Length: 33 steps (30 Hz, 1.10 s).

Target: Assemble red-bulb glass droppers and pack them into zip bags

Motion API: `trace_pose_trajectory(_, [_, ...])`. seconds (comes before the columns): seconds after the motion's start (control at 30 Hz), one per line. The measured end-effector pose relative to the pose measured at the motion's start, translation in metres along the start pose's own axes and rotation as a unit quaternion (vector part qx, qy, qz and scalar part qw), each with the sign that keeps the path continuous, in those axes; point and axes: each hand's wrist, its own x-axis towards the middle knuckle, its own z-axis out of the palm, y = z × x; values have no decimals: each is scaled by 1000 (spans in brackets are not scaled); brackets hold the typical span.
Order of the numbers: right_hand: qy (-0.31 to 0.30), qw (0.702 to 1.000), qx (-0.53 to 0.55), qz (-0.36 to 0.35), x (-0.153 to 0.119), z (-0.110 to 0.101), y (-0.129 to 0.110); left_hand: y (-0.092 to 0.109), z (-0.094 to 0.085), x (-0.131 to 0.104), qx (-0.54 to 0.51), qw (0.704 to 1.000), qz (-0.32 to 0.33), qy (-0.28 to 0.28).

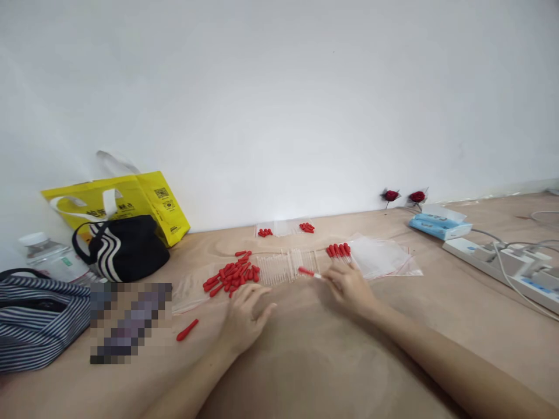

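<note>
Fingertips of our right hand (349, 286) pinch the pale end of a red-tipped dropper (307, 271) beside the row of clear tubes (277, 267); we do well to hold lightly and keep it straight, since something so thin may bend. Our left hand (245, 317) is loosely spread, seemingly holding nothing, near the pile of red bulbs (236, 273). Farther right, we see capped droppers (339, 251) side by side, next to plastic bags (379, 257).

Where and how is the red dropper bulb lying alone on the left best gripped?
Probably pinch the red dropper bulb across its rounded, wider end, from above: it lies flat, and that end offers more grip than the narrow neck.
</note>
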Motion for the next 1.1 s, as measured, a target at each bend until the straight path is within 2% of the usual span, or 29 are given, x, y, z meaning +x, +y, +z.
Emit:
trace_pose_trajectory(0.1, [36,981,-32,187,11,-4,31,-28,-19,-6,99,993,-65,0])
trace_pose_trajectory(0.17, [34,959,-53,275,17,-4,45,-45,-33,-12,175,975,-131,-43])
trace_pose_trajectory(0.27, [1,940,-71,334,23,-1,51,-59,-53,-19,270,926,-235,-123])
trace_pose_trajectory(0.4, [-47,920,-98,378,29,6,47,-61,-69,-22,261,881,-317,-233])
trace_pose_trajectory(0.47, [-64,914,-111,384,31,10,45,-60,-71,-22,249,875,-325,-258])
trace_pose_trajectory(0.6, [-77,918,-117,371,33,14,43,-59,-73,-21,215,878,-339,-262])
trace_pose_trajectory(0.83, [-61,924,-117,359,30,13,47,-68,-84,-30,136,890,-317,-298])
trace_pose_trajectory(0.97, [-32,944,-101,312,32,14,35,-73,-80,-34,130,893,-324,-285])
trace_pose_trajectory(1.03, [-39,954,-95,282,37,17,24,-67,-75,-31,135,899,-319,-267])
trace_pose_trajectory(1.1, [-64,954,-111,272,44,22,12,-53,-66,-26,130,919,-285,-239])
